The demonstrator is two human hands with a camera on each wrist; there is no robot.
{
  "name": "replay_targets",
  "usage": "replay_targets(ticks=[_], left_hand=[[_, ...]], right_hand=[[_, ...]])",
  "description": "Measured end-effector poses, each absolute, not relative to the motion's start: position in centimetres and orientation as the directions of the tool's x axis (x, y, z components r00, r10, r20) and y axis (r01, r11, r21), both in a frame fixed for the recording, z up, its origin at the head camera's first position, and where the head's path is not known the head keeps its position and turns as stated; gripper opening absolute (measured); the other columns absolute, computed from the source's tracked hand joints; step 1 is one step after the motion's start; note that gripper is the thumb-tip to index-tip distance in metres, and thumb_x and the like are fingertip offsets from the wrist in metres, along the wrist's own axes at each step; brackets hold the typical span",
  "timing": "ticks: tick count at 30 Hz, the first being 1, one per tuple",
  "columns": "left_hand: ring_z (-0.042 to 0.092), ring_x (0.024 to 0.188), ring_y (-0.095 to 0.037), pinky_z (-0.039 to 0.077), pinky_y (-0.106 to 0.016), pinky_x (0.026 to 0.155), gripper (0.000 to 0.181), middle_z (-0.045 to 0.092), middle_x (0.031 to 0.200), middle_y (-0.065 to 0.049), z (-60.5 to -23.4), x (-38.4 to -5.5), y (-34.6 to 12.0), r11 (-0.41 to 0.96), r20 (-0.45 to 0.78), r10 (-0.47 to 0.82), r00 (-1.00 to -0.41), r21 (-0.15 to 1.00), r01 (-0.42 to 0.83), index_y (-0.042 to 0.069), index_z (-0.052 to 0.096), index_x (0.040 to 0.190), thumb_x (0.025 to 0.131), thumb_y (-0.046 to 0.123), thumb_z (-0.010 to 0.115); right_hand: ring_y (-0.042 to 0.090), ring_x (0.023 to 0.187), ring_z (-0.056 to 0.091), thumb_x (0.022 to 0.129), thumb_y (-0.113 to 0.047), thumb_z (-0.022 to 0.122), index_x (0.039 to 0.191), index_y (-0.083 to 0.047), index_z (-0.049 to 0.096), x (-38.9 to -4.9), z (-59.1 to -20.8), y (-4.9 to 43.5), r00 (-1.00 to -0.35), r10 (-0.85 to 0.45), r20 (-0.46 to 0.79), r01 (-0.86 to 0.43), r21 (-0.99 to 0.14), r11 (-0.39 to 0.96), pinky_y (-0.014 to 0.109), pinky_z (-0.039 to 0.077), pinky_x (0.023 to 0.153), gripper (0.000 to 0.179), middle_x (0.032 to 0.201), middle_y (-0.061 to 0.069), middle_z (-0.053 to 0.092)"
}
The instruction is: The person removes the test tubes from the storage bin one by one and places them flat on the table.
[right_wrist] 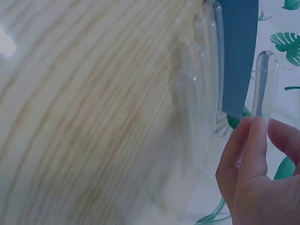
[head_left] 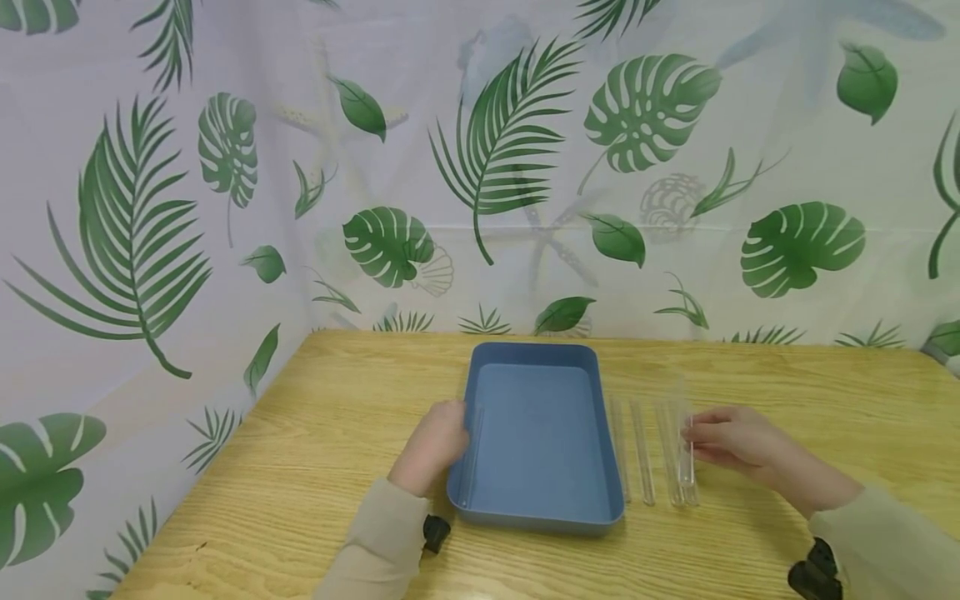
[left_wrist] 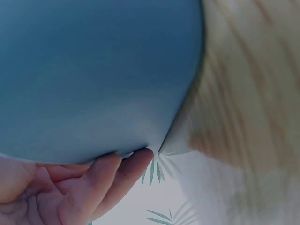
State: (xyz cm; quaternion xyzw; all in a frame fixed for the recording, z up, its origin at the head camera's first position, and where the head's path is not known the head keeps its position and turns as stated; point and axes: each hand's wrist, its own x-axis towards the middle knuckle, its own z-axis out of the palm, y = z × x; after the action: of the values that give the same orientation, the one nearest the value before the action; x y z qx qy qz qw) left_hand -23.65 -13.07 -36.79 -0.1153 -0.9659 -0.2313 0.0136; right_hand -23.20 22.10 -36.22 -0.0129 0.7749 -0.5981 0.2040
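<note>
In the head view, my right hand [head_left: 731, 437] pinches a clear test tube [head_left: 686, 454] between thumb and fingers, upright over the right end of a row of similar tubes [head_left: 643, 454]. The right wrist view shows the rounded end of the held test tube [right_wrist: 266, 79] beyond the fingertips. A blue tray [head_left: 536, 523] stands left of the row, with one clear tube [head_left: 471, 467] lying along its left inner side. My left hand [head_left: 442, 433] grips the tray's left rim; the left wrist view has its fingers [left_wrist: 133, 171] curled at the edge.
Wood-grain table [head_left: 322, 433] lies under everything. A leaf-print cloth [head_left: 517, 275] hangs behind the table and along its left side. Several loose tubes lie close beside the tray's right wall.
</note>
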Motion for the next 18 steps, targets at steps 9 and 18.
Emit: replay_targets(ticks=[9, 18], left_hand=[[0.05, 0.062, -0.018, 0.045, -0.028, 0.053, 0.02, 0.056, 0.076, -0.015, -36.9, -23.7, -13.1, 0.863, 0.086, 0.223, -0.971, 0.445, 0.238, -0.009, 0.058, 0.09, 0.078, -0.012, 0.041], [0.05, 0.063, -0.018, 0.045, -0.028, 0.053, 0.021, 0.056, 0.076, -0.014, -37.0, -23.8, -13.1, 0.864, 0.073, 0.215, -0.974, 0.451, 0.224, -0.009, 0.058, 0.093, 0.079, -0.012, 0.042]], right_hand=[[0.007, 0.077, 0.057, 0.088, -0.008, 0.049, 0.121, 0.027, 0.018, -23.1, -36.7, 23.8, -0.92, -0.238, -0.311, 0.219, -0.913, 0.344, 0.026, 0.048, 0.072, 0.057, 0.091, 0.006, 0.056], [0.007, 0.074, 0.058, 0.087, -0.006, 0.05, 0.12, 0.028, 0.021, -23.3, -36.9, 24.2, -0.925, -0.217, -0.312, 0.222, -0.906, 0.36, 0.025, 0.049, 0.069, 0.056, 0.088, 0.005, 0.056]])
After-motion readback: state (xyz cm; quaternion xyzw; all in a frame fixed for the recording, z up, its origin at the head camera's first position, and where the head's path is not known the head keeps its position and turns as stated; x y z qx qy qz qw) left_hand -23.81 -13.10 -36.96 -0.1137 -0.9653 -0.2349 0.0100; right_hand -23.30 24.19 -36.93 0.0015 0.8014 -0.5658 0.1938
